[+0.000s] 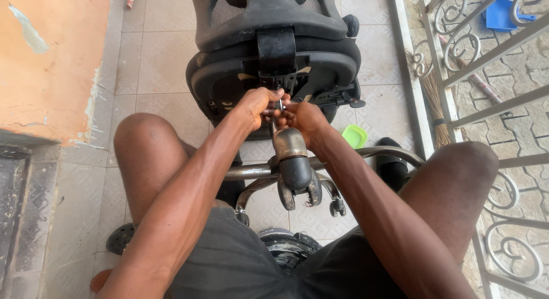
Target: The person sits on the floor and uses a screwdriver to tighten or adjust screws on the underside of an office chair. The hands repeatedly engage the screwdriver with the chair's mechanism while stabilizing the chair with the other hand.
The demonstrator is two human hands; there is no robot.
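A black office chair (274, 53) lies tipped on the tiled floor, its seat underside facing me. Its chrome star base (297, 167) with a metal centre column sticks toward me between my knees. My left hand (258, 104) and my right hand (303, 119) are both closed around a small metal part (280, 106) where the column meets the seat mechanism. What exactly the fingers grip is hidden by the hands. Black castors (337, 206) hang from the base arms.
A green plastic lid (355, 136) lies on the tiles right of the chair. A metal railing with scrollwork (486, 64) runs along the right, with a broom (437, 104) leaning on it. An orange wall (51, 58) stands at the left. A blue dustpan (503, 13) lies beyond the railing.
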